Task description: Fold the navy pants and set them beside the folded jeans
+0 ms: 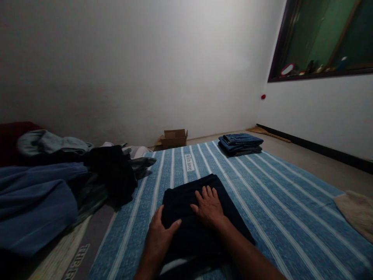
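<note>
A dark navy garment (189, 229), folded into a rough rectangle, lies on the blue striped bed sheet (136, 217) in front of me. Its exact kind cannot be made out. My right hand (208, 206) rests palm down on top of it, fingers spread. At its left edge is my left hand (160, 235), with the thumb held apart from the fingers and reaching over the cloth. Neither hand grasps anything. Part of the garment's near end trails toward me, partly hidden by my forearms.
Folded jeans (240, 144) are stacked at the sheet's far edge. Loose clothes lie heaped on the left, among them a blue garment (35, 210) and a black one (112, 175). Behind the bed stands an open cardboard box (175, 139). A beige cloth (357, 212) lies at right.
</note>
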`<action>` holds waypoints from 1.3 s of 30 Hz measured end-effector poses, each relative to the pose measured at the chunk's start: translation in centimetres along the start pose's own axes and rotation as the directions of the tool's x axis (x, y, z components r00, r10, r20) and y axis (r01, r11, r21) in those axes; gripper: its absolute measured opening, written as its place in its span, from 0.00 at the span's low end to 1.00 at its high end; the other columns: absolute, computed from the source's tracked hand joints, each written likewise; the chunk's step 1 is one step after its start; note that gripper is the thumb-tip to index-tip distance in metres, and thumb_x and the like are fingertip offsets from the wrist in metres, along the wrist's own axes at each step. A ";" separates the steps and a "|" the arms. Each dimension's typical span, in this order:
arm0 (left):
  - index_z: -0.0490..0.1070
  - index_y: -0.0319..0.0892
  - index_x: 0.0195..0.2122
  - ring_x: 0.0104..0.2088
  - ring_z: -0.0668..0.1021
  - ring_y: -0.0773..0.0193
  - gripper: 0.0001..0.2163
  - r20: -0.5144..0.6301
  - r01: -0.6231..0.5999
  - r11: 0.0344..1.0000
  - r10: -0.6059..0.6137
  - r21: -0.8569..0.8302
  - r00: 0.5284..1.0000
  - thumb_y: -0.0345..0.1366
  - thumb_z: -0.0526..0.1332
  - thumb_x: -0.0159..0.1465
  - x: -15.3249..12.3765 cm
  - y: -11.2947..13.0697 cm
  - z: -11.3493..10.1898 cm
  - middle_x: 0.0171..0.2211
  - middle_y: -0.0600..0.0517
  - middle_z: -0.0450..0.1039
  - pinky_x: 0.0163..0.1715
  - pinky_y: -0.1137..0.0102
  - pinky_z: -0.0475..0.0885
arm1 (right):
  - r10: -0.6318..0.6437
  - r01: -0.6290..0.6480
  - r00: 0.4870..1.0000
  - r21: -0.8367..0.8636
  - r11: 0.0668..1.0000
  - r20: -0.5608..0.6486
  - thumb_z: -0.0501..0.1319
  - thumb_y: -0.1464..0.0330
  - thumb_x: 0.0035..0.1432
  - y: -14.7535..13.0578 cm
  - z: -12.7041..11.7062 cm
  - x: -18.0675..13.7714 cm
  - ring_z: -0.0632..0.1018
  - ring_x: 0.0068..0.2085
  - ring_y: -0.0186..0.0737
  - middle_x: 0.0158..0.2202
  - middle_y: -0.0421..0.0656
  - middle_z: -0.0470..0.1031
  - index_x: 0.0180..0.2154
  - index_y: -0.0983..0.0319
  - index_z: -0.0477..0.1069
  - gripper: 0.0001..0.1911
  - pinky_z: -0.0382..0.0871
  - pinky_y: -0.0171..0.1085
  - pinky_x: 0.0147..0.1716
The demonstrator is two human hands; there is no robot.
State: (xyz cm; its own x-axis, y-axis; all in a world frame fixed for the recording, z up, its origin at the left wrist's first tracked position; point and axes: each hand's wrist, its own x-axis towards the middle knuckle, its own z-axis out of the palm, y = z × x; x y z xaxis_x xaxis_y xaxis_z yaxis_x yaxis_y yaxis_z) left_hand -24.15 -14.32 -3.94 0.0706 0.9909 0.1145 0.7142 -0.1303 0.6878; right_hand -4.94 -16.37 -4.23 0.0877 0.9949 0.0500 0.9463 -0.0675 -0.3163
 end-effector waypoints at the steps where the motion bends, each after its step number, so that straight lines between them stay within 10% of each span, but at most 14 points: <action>1: 0.59 0.35 0.57 0.59 0.66 0.47 0.35 0.017 0.037 0.999 -0.037 -0.016 0.999 0.47 0.62 0.50 0.1 0.0 -0.2 0.59 0.36 0.64 0.58 0.54 0.61 | 0.001 -0.001 1.000 0.000 1.000 0.003 0.43 0.51 0.64 0.0 0.0 0.0 0.49 0.66 0.58 0.66 0.56 0.51 0.63 0.64 0.55 0.34 0.36 0.53 0.62; 24: 0.57 0.29 0.58 0.51 0.74 0.41 0.45 0.158 0.302 0.929 -0.272 -0.214 0.949 0.49 0.69 0.43 0.6 -0.7 -1.5 0.53 0.29 0.68 0.46 0.54 0.73 | 0.006 -0.006 1.000 -0.011 1.000 0.004 0.43 0.50 0.64 0.0 0.0 -0.1 0.50 0.66 0.57 0.65 0.57 0.52 0.63 0.64 0.56 0.34 0.36 0.52 0.62; 39: 0.72 0.38 0.32 0.42 0.79 0.41 0.21 0.250 0.411 0.860 -0.344 -0.304 0.905 0.40 0.72 0.38 0.8 0.7 -2.7 0.34 0.40 0.80 0.44 0.52 0.74 | 0.006 -0.006 1.000 -0.018 1.000 0.001 0.43 0.51 0.64 0.0 0.0 -0.4 0.49 0.66 0.58 0.66 0.57 0.52 0.63 0.64 0.56 0.33 0.35 0.52 0.61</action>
State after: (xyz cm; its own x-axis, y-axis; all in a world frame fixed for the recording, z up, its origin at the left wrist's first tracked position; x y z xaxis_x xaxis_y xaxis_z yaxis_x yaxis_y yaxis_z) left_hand -25.46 -13.67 -1.45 -0.0079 0.9499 -0.3125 0.4315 0.2852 0.8558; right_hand -5.03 -16.73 -4.27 0.0933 0.9945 0.0472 0.9512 -0.0750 -0.2993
